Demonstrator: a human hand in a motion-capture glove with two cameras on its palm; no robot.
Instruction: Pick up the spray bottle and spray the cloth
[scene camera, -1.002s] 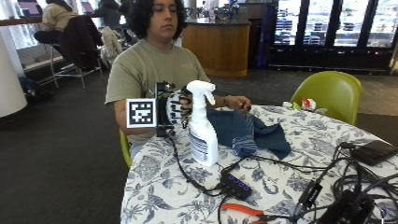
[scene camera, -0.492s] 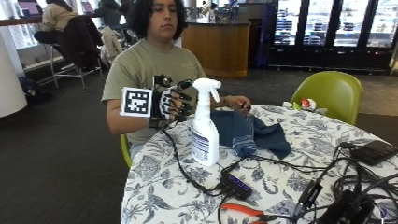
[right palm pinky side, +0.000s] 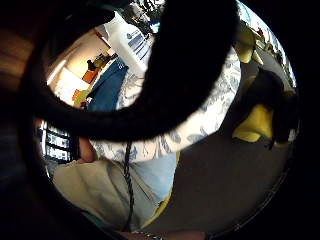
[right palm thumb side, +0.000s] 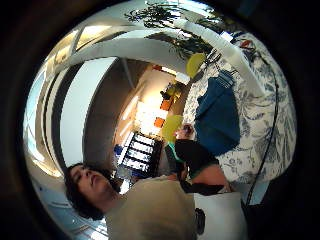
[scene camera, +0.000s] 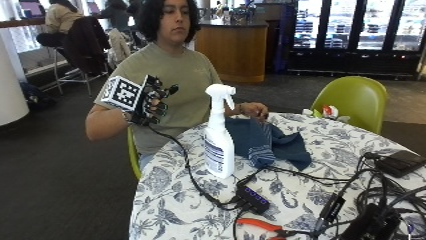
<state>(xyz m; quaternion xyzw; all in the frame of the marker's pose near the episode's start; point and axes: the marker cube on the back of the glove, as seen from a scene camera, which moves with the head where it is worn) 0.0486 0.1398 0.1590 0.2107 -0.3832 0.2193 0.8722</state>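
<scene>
The bench (scene camera: 346, 150) carries the blue cloth (scene camera: 263, 142), and the white spray bottle (scene camera: 218, 132) stands upright just beside it, while the gloved right hand (scene camera: 150, 100) is raised apart, fingers (scene camera: 163, 92) relaxed, holding nothing

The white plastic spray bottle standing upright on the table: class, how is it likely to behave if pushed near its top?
The white plastic spray bottle is tall and narrow-based, so it would probably tip rather than slide. The patterned tablecloth beneath might bunch, making tipping likelier.

A black strap (right palm pinky side: 190, 65) hides most of the spray bottle (right palm pinky side: 131, 44) in the little finger side palm view.
</scene>
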